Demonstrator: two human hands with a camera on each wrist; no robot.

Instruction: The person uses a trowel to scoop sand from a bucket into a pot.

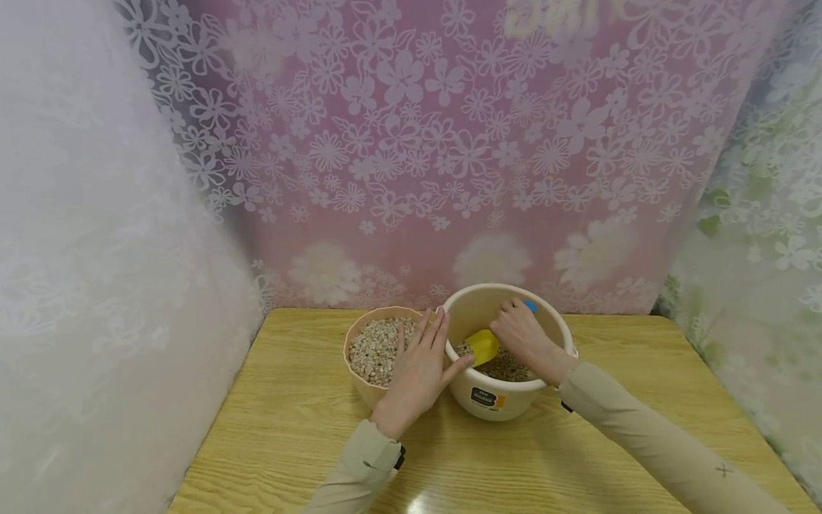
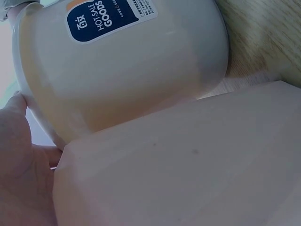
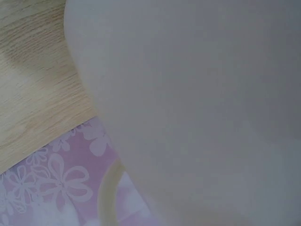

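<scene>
My right hand reaches inside a cream bucket and grips a scoop with a yellow blade and a blue end. The blade lies against loose, grain-like material in the bottom of the bucket. My left hand rests at the bucket's left rim, fingers straight and thumb spread along the rim. Beside it, a peach pot with a scalloped rim holds pale granules near its top. The right wrist view shows mostly the bucket's blurred outer wall; the scoop is hidden there.
Both containers stand close together on a wood-grain table. A pink floral curtain hangs behind its far edge, with pale sheets at both sides. A dark label is on the bucket's front. Part of the bucket's handle shows in the right wrist view.
</scene>
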